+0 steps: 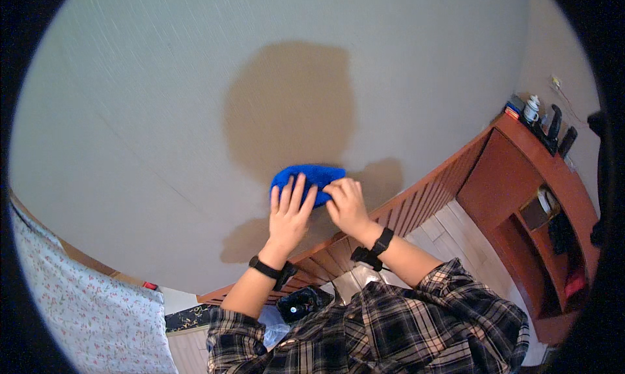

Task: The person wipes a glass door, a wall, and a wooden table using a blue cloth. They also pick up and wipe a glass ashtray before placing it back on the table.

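Note:
A blue cloth [307, 172], bunched or folded, lies against the grey wall [429, 81] in front of me. My left hand [289, 218] rests flat on the cloth's lower left part, its fingers spread apart. At the cloth's lower right edge, the fingers and thumb of my right hand [349, 207] are bent in and pinch the fabric. Part of the cloth is hidden behind both hands. Black straps circle both wrists, each with a small dark device on it. Shadows of my head and hands fall on the wall around the cloth.
Reddish-brown wooden slats [420, 198] run along the wall's foot. To the right stands a wooden cabinet [488, 174] with open shelves, a lidded white mug [531, 109] and dark items on top. Flowered fabric [97, 315] hangs at left. A black bag-like object [302, 303] lies below my arms.

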Tool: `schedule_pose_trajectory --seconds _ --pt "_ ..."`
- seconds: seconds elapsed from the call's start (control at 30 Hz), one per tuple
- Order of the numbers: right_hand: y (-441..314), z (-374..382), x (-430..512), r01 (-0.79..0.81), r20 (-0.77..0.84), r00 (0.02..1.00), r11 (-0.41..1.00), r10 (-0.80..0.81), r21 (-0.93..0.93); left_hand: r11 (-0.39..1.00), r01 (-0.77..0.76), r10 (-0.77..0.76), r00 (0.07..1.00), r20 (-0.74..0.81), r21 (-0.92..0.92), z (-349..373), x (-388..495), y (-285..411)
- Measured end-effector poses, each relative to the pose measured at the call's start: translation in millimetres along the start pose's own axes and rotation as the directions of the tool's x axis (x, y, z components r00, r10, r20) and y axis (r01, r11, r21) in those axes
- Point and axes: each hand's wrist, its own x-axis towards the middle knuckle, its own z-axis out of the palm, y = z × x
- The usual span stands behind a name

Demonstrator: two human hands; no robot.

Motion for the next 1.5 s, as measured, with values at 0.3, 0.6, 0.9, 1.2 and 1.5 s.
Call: schedule_pose_trajectory --seconds 0.3,0.6,0.9,1.2,1.5 --pt "71 -19 -40 -0.241 -0.095 0.969 0.961 0.230 -0.136 0.975 -0.185 0.184 0.983 -0.013 -0.125 74 44 54" --pt "40 36 -102 -0.213 0.207 0.954 0.976 0.216 -0.038 0.962 -0.269 0.272 0.935 0.227 -0.043 59 -54 27" --pt "36 38 -107 -0.289 0.349 0.885 0.951 0.308 -0.106 0.956 -0.283 0.293 0.906 0.306 -0.079 61 -73 23" --pt "95 10 -121 -0.374 0.219 0.871 0.883 0.439 -0.285 0.946 -0.269 0.309 0.916 0.256 -0.180 134 -51 73" --pt "87 32 -151 -0.363 0.393 0.814 0.902 0.428 -0.233 0.944 -0.227 0.303 0.888 0.347 -0.241 141 -88 83"
